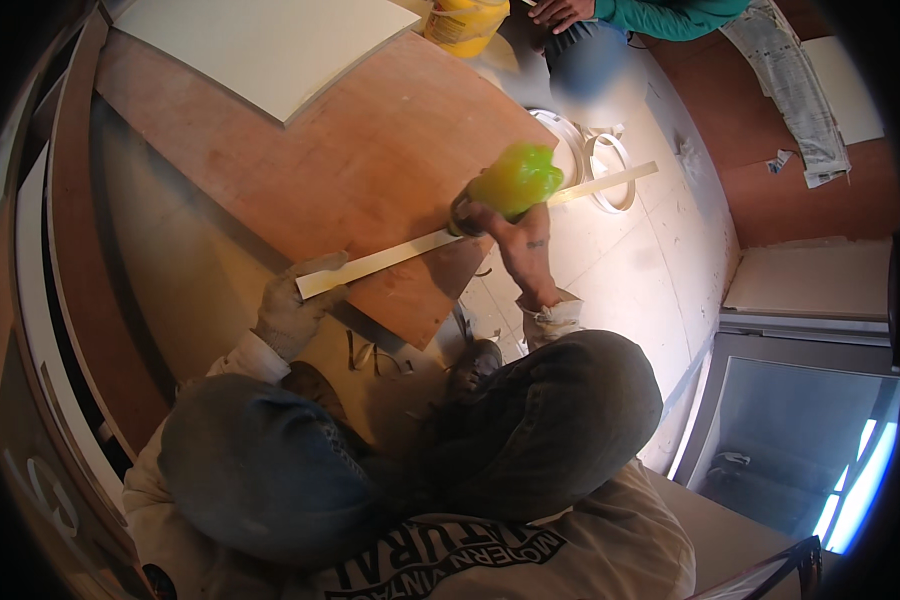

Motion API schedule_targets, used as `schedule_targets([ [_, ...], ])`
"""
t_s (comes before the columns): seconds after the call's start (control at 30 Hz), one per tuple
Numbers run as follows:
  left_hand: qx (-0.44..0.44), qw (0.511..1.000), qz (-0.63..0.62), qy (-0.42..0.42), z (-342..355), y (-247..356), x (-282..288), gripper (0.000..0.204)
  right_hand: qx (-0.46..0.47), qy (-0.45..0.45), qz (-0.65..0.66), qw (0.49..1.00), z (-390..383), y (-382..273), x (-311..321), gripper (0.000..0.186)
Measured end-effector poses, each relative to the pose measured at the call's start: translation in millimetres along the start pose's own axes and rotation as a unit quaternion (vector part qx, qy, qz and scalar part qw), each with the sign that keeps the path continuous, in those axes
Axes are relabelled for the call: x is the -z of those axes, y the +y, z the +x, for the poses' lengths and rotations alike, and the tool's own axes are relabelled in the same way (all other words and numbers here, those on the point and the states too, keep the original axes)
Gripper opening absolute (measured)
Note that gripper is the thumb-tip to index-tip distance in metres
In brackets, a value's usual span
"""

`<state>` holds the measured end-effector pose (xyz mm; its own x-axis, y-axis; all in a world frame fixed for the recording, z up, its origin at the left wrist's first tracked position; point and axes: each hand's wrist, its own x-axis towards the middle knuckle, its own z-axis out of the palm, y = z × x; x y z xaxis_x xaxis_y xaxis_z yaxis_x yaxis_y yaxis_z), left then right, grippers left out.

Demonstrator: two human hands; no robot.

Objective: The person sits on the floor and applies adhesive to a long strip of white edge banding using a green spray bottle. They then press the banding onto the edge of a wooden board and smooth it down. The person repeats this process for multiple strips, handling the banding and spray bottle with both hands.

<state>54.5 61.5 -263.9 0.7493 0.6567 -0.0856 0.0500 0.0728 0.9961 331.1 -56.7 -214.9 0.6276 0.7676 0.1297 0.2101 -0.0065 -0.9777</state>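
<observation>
A long pale strip runs slantwise from my left hand up to the right, over the corner of a reddish-brown board. My left hand, in a light glove, is closed around the strip's near left end. My right hand, bare, grips a bright green bottle-like thing with a dark end. That dark end is at the strip, about its middle; whether it presses on it I cannot tell. Beyond my right hand the strip continues past a white coil. The green thing is blurred and its exact kind does not show.
Below the strip lies the reddish-brown board, with a white panel on it. White coiled strip rests on the tiled floor. A yellow bucket stands beside another person's green sleeve. Dark scraps lie near my shoes.
</observation>
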Motion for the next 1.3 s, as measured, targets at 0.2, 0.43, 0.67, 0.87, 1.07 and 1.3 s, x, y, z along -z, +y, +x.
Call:
schedule_targets([
  [0.2, 0.015, 1.000, 0.009, -0.001, 0.0, 3.1, 0.8, 0.034, 0.010, -0.076, -0.039, 0.996, 9.5, 2.4, 11.9, 0.035],
  [0.43, -0.014, 0.996, 0.093, 0.010, 4.4, 1.3, -0.5, 0.035, -0.034, -0.052, 0.053, 0.997, -2.8, -4.5, 0.6, 0.034],
  [0.67, 0.011, 0.999, 0.037, 0.021, 1.8, -1.7, -2.5, 0.036, 0.046, -0.066, -0.030, 0.996, -1.4, 13.1, 19.8, 0.031],
  [0.87, -0.003, 1.000, 0.007, 0.024, 5.9, 8.2, 1.9, 0.035, 0.092, 0.217, -0.149, 0.960, 27.2, 70.3, 150.5, 0.048],
  [1.07, -0.013, 1.000, -0.001, -0.008, 31.2, 66.1, 13.2, 0.037, 0.064, 0.324, 0.488, 0.808, -31.9, 65.8, 208.2, 0.033],
  [1.3, -0.180, 0.980, 0.068, -0.041, 67.7, 190.5, 26.5, 0.035, -0.096, 0.375, 0.789, 0.477, -78.4, 147.7, 167.8, 0.035],
])
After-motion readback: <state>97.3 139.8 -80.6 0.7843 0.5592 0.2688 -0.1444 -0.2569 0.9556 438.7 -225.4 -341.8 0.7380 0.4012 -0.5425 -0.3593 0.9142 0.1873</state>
